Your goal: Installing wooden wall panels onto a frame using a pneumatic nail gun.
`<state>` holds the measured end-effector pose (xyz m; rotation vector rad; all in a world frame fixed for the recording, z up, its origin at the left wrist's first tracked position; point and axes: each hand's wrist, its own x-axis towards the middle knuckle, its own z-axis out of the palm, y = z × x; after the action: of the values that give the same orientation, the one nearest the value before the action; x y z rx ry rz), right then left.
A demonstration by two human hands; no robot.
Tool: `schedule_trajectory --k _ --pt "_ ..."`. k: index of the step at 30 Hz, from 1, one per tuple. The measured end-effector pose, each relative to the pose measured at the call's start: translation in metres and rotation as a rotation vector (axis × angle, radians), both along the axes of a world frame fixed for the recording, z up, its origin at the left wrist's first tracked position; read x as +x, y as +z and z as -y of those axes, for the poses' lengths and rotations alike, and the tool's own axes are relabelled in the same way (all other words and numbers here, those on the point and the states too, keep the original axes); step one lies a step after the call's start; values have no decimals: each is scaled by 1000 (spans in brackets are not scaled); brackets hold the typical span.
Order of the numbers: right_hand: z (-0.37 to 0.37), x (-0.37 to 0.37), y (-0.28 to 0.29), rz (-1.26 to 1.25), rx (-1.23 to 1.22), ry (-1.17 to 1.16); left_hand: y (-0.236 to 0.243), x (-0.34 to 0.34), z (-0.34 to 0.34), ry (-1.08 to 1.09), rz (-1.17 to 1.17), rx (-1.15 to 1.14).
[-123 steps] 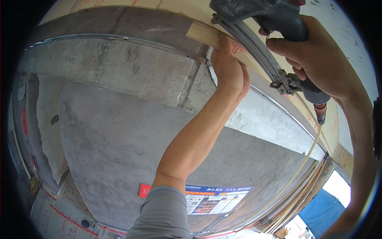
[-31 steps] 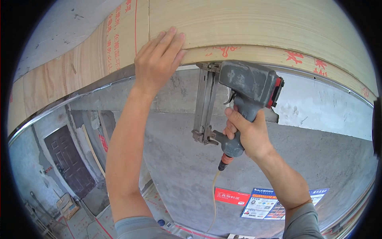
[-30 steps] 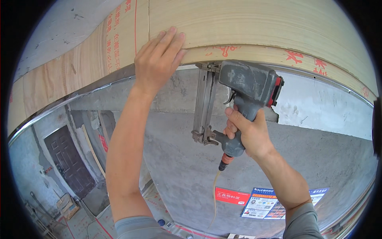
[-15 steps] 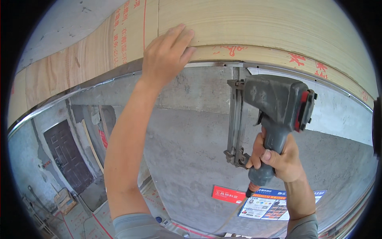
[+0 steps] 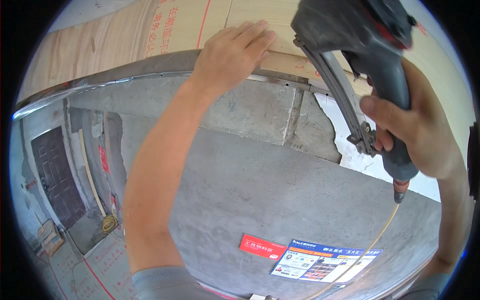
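Note:
Overhead, my left hand [image 5: 230,57] lies with stretched fingers against the pale wood-faced board [image 5: 250,11], close to its lower edge. A thin metal strip [image 5: 165,75] with small holes runs beneath that edge. My right hand [image 5: 425,125] is wrapped round the handle of a dark grey nail gun [image 5: 340,25]. The tool's head is raised in front of the board at the upper right, and its slanted magazine [image 5: 336,87] points down. Whether the nose touches the board cannot be seen. A yellowish air hose [image 5: 382,232] hangs from the handle's base.
Behind is a grey cement wall [image 5: 240,170] with a white patch [image 5: 367,152] at the right. A red sign [image 5: 260,246] and a blue-and-white poster [image 5: 325,262] are on it. At the left are a dark door [image 5: 57,175], a leaning wooden strip [image 5: 90,170] and a coiled yellow hose [image 5: 109,223].
The nail gun in my right hand has moved up and right, with its magazine now slanted. My left hand stays on the board, slightly further right in view. The view has shifted.

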<state>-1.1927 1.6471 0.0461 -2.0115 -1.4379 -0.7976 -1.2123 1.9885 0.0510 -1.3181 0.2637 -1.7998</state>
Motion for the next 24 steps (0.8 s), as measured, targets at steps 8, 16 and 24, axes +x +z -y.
schedule_trajectory --k 8,16,24 --pt "-31 -14 4 108 48 -150 -78 46 22 -943 69 -599" --pt "-36 -41 -6 261 209 -111 -49 96 59 -2410 -738 -553" --pt "-35 -47 -3 293 210 -168 -27 117 155 -3087 -447 -342"
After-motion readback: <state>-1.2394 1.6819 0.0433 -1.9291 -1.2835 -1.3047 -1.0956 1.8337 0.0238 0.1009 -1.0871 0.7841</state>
